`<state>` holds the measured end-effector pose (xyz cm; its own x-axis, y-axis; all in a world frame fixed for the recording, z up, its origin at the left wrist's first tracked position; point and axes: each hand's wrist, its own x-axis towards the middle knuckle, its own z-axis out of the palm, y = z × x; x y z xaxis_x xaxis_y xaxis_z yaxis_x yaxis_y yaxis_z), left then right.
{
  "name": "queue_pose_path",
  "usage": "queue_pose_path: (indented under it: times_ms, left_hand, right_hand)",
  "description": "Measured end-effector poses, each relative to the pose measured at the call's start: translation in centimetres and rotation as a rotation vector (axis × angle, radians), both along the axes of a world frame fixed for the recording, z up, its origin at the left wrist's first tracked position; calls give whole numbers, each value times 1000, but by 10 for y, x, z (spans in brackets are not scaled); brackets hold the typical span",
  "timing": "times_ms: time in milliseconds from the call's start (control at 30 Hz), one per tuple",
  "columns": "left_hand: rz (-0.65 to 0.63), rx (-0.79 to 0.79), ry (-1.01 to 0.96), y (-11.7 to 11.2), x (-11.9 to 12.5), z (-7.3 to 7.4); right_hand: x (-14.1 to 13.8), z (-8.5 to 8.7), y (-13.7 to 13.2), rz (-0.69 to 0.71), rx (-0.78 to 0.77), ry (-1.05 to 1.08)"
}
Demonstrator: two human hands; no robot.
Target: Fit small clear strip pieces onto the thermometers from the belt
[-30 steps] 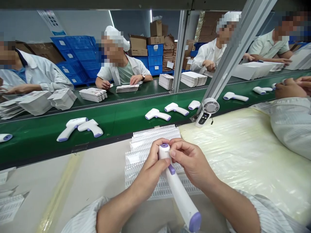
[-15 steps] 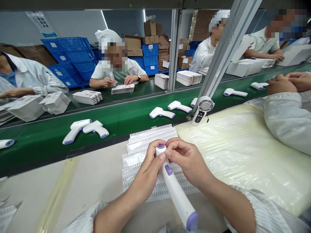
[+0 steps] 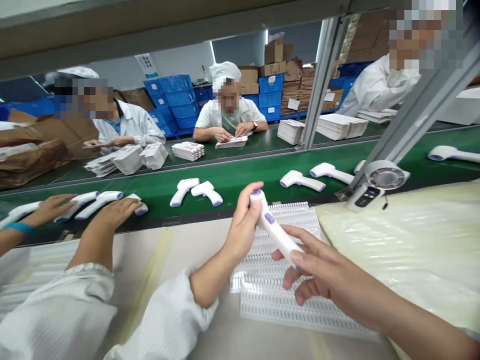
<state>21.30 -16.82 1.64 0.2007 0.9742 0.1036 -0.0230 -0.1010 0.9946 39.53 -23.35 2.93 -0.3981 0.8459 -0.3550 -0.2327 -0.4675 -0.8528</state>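
Observation:
A white infrared thermometer with a purple button hangs over the bench, its handle slanting down to the right. My left hand is closed around its head end, thumb on the near side. At the handle's lower end, my right hand holds on with the thumb on top and its other fingers partly spread beneath. Below both hands lie clear plastic sheets with rows of small parts, too small to name.
Beyond the bench runs a green conveyor belt carrying more thermometers. A co-worker's hands reach onto it at left. A small fan stands beside a metal post. Yellowish plastic film covers the right side. People handle paper stacks opposite.
My right hand has moved from the thermometer's head to its handle end. The thermometer is raised towards the belt. The view has swung left, bringing a co-worker's reaching hands into sight.

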Motion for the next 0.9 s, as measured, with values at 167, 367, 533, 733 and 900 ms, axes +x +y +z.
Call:
queue_pose_path:
  times_ms: [167, 367, 533, 733, 900]
  left_hand:
    - [297, 200, 722, 103, -63, 6]
    - [444, 52, 863, 197, -171, 11]
    - [346, 80, 837, 213, -201, -1]
    - [402, 176, 605, 178, -189, 4]
    - [293, 41, 247, 119, -137, 27]
  right_hand:
    - [-11, -1, 88, 52, 518, -744]
    - [-17, -26, 199, 83, 746, -1250]
    - [-23, -22, 202, 70, 789, -1323]
    - [17, -1, 94, 249, 723, -1163]
    - [40, -8, 19, 483, 471, -999]
